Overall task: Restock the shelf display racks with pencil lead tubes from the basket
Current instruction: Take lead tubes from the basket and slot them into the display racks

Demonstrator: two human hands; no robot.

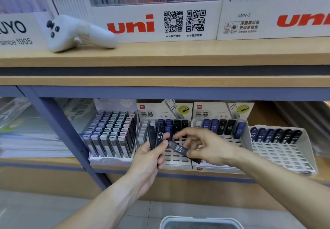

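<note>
Black lead tubes (pixel 157 136) fanned in left hand (pixel 149 159); right hand (pixel 203 146) pinches one tube (pixel 180 150) sideways.

A: What are the shelves (pixel 160 53) made of?
B: Pale matt wood-grain board, on a painted blue-grey frame (pixel 59 130).
A: And the lead tubes (pixel 178 149)?
B: Dark glossy plastic, standing in white slotted plastic racks (pixel 285 153) with printed card backs.

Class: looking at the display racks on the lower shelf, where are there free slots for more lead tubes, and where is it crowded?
Free: the front rows of the right-hand white rack, below its single back row of dark tubes. The rack of pastel tubes on the left is packed full.
</note>
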